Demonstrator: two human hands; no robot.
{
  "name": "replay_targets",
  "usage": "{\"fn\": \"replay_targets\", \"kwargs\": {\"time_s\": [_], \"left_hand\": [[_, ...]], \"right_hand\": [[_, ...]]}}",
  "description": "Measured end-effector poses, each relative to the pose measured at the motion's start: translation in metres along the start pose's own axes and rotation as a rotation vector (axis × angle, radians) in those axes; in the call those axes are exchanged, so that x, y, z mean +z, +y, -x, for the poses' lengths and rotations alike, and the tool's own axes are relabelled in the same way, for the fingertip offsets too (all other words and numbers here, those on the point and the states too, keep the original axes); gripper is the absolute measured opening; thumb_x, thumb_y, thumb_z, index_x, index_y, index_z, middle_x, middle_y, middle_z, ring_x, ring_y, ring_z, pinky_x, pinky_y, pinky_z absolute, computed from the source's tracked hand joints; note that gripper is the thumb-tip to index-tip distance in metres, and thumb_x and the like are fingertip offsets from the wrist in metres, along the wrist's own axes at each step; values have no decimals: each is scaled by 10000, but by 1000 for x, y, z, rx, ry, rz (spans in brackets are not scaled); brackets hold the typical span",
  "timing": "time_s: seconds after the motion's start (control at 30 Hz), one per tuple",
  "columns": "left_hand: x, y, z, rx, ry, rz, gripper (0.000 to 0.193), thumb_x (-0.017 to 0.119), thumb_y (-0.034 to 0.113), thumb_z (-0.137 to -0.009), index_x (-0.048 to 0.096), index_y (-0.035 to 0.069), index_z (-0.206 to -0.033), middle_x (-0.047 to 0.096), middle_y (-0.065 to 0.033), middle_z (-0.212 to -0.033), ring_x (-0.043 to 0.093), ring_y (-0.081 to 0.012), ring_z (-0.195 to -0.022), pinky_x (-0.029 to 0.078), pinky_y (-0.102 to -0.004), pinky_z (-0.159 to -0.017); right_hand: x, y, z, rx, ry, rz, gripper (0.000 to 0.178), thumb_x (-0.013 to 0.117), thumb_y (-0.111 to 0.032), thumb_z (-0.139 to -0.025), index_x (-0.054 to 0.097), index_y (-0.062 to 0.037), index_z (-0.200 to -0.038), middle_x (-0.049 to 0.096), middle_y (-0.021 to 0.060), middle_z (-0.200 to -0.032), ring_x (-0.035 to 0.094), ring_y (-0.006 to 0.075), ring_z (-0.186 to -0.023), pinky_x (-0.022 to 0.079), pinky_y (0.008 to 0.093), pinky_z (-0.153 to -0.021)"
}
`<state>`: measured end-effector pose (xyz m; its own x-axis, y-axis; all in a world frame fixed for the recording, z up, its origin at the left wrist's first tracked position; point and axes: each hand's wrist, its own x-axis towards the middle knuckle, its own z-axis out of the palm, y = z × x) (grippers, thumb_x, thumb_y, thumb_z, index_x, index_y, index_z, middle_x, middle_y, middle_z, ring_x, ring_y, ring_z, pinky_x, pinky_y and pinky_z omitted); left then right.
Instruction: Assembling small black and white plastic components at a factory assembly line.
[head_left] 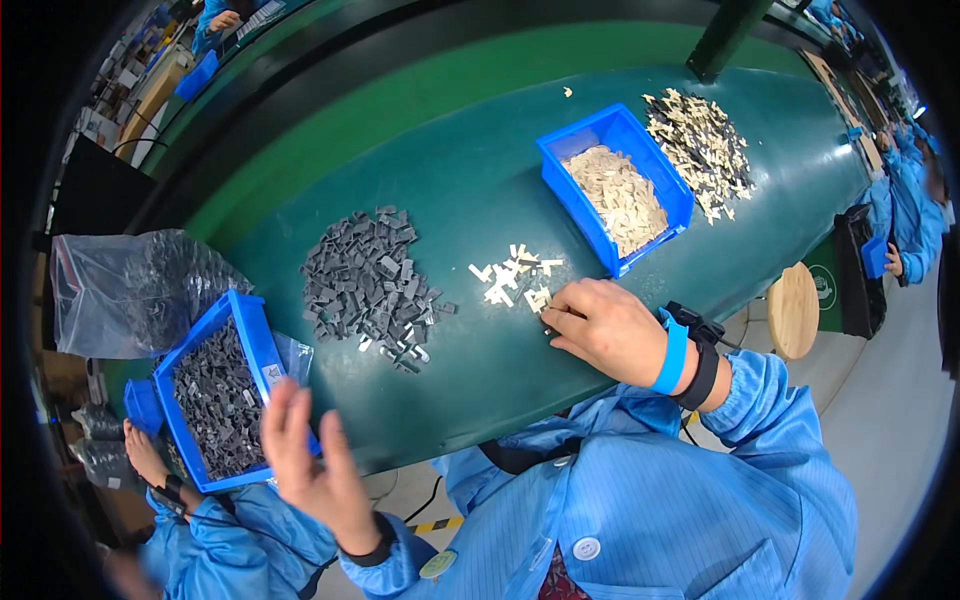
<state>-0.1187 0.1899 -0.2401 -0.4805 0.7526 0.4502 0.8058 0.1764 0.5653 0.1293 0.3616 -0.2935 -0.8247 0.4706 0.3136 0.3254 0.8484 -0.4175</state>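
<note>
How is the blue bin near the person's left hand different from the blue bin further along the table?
The left blue bin holds dark grey parts; the far blue bin holds pale beige ones. The left bin sits at the table's near edge, overhanging it; the far bin stands fully on the green table. Both are open, rectangular, bright blue.

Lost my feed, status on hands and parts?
Right hand down on small pale pieces. Left hand raised, open, empty, beside the blue bin of dark parts. Nothing between.

- Bright blue work coat with fine stripes, elastic-gathered cuffs and round white snap buttons down the front.
- Right hand (605, 330) bare; blue band and black strap at its wrist.
- Left hand (310, 465) bare; dark band at its wrist.
</note>
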Motion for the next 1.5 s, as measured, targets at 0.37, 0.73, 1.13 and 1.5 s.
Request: {"fn": "replay_targets", "kwargs": {"time_s": [0.37, 0.73, 1.13, 1.5], "left_hand": [[64, 58, 15, -101, -438, 728, 181, 597, -65, -762, 621, -71, -942, 590, -164, -1005, 604, -204, -863, 489, -281, -757], [89, 65, 12, -584, -526, 1106, 305, 567, -3, -829, 531, -55, -1128, 589, -136, -1005, 623, -195, -801, 528, -278, -680], [104, 64, -4, -432, -480, 947, 449, 560, 7, -839, 408, -29, -1259, 494, -150, -1165, 607, -205, -898, 540, -285, -672], [115, 65, -7, -522, -506, 882, 205, 592, 50, -836, 589, -98, -978, 620, -124, -784, 599, -129, -574, 490, -211, -505]], "right_hand": [[2, -3, -2, -252, -87, 304, 182, 618, -93, -665, 587, 13, -811, 532, 62, -805, 521, 198, -683, 429, 292, -613], [-4, 2, -19, 183, 272, -525, 103, 631, -57, -761, 646, -15, -854, 601, 98, -773, 588, 237, -667, 467, 308, -576], [-1, -4, -24, 400, 194, -800, 78, 599, -72, -808, 616, 1, -832, 558, 57, -696, 513, 102, -584, 412, 235, -517], [-13, -5, -27, 568, 221, -1012, 115, 588, -94, -834, 611, 16, -812, 570, 21, -723, 537, 62, -593, 433, 204, -525]]}}
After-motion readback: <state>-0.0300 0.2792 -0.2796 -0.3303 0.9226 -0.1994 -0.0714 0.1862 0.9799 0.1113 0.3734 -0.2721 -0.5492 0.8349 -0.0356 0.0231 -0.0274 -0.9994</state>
